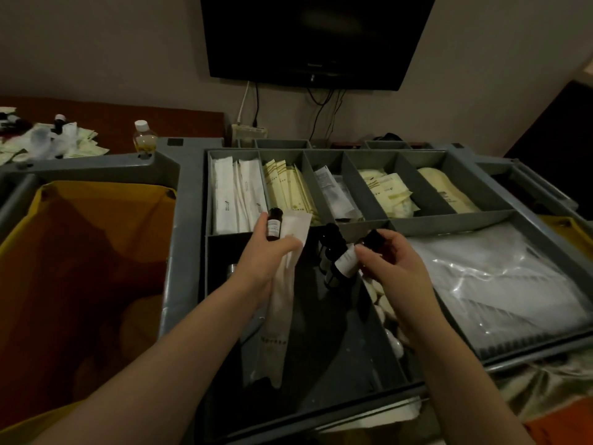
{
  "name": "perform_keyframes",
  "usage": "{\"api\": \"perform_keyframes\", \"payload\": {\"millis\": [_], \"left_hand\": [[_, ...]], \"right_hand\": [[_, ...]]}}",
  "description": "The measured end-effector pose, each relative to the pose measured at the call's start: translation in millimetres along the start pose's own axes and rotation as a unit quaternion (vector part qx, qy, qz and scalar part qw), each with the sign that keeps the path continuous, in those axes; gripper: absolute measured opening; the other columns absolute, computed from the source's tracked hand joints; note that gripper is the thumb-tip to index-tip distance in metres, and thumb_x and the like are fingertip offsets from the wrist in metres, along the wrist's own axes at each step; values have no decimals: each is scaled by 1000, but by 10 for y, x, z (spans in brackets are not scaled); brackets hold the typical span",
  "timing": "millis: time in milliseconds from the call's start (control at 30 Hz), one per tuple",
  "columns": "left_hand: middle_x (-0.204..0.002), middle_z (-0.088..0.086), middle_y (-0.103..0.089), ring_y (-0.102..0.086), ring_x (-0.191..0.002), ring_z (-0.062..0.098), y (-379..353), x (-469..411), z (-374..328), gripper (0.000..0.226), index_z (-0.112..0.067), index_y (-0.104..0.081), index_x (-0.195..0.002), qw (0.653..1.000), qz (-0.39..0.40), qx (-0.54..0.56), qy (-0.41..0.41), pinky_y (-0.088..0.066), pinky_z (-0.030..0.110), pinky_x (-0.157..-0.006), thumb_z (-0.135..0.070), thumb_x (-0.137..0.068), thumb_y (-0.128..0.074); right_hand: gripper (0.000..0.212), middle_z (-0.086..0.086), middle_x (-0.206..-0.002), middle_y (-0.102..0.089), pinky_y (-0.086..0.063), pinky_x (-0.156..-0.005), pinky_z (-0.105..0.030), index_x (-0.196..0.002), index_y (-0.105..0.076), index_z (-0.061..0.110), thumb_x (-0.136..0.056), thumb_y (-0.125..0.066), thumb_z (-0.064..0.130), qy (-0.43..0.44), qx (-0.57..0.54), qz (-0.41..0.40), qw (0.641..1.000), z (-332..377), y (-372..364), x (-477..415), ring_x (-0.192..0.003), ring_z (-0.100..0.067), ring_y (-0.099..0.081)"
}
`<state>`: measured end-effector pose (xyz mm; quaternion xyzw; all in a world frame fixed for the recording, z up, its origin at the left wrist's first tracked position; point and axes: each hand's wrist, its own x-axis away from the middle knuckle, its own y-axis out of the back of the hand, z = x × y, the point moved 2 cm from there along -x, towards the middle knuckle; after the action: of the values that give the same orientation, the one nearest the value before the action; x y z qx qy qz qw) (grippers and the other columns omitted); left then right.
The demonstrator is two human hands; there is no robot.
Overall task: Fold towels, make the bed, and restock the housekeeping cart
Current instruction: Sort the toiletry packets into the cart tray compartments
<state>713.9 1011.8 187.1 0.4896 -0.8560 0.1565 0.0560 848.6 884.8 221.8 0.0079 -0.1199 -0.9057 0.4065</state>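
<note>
You are restocking the grey plastic housekeeping cart (189, 194). Far left, on the dark red desk (112, 120), more pale packets and little bottles (57, 136) wait. Next to it, the big yellow cloth bag (80, 252) hangs in the cart. Your left hand (269, 255) has its fingers curled round a small dark brown bottle with a white label (273, 224) and a long white paper packet (282, 300). Your right hand (391, 261) pinches a bunch of small dark bottles (345, 263) over the deep front box. Far right lie clear plastic bags (497, 277). Next, I think, you stand the bottles in that box. Then you slip the long packet in with the white packets at the back.
</note>
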Motion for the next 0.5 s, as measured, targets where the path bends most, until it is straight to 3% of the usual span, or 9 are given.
{"api": "perform_keyframes", "payload": {"millis": [100, 167, 267, 367, 500], "left_hand": [[-103, 0, -60, -61, -94, 20, -12, 3, 1, 55, -29, -42, -129, 1000, -6, -3, -8, -54, 30, -73, 3, -87, -55], [-112, 3, -59, -61, -97, 22, -7, -7, 11, 55, -27, -41, -132, 1000, -16, 13, -6, -55, 34, -78, 2, -88, -54], [-130, 3, -50, -56, -108, 24, 23, -32, 29, 72, -26, -23, -149, 998, -38, 41, 6, -52, 39, -86, -2, -89, -56], [-119, -1, -55, -56, -100, 17, 39, -26, 8, 68, -23, -26, -149, 998, -45, 53, -4, -51, 30, -73, -4, -91, -55], [-101, -10, -57, -57, -93, 10, 33, -23, -12, 60, -20, -33, -145, 998, -41, 53, -18, -51, 26, -74, -4, -92, -55]], "right_hand": [[40, 14, -102, -60, -51, -76, -19, -111, -50, 36, -82, -72, 20, 44, 155, 35, 986, -15, 58, 42, -93, -1, -59], [42, 19, -97, -56, -47, -70, -13, -111, -48, 38, -81, -73, 23, 67, 275, 63, 957, -31, 34, 90, -89, 2, -56], [42, 12, -105, -56, -44, -83, -20, -116, -51, 32, -81, -73, 28, 97, 394, 47, 913, -85, -26, 106, -102, -6, -52], [41, 8, -113, -56, -43, -94, -32, -115, -54, 28, -79, -73, 33, 124, 449, 12, 885, -155, -65, 55, -110, -11, -48], [46, 7, -118, -48, -42, -94, -28, -117, -51, 26, -78, -74, 33, 109, 454, 3, 884, -219, -108, 18, -112, -12, -46]]}}
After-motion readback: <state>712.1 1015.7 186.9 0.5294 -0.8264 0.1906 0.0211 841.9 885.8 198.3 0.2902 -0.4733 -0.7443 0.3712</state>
